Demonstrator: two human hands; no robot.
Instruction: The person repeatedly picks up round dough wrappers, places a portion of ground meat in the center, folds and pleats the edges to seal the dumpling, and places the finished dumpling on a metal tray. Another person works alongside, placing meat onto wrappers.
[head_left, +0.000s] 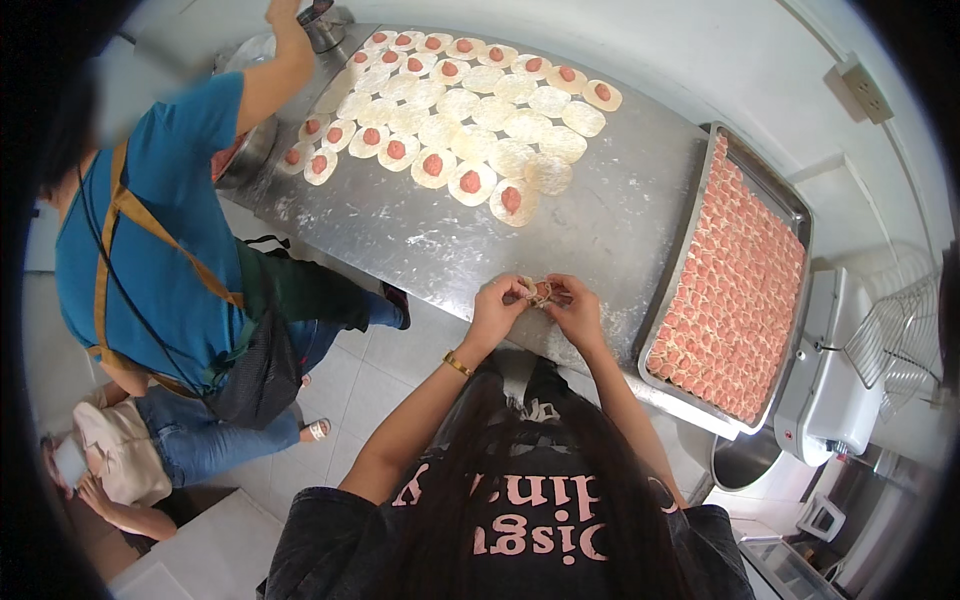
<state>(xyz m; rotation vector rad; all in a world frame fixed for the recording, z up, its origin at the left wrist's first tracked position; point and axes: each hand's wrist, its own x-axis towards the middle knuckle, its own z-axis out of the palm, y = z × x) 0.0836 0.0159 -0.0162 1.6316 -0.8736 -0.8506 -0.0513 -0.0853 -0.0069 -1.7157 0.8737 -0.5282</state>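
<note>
Close to the near edge of the steel table, my left hand and my right hand come together around one small dumpling. Fingers of both hands pinch its pale dough wrapper, and a bit of pink filling shows between them. Farther off, round dough wrappers lie in rows. Those along the outer rows carry a lump of pink meat filling, while the middle ones are bare. On my right, a large metal tray is packed with open-topped dumplings.
A co-worker in a blue shirt stands at the table's left end, one arm stretched over a metal bowl. Behind them is another person in jeans. Right of the tray are a white appliance and a wire rack.
</note>
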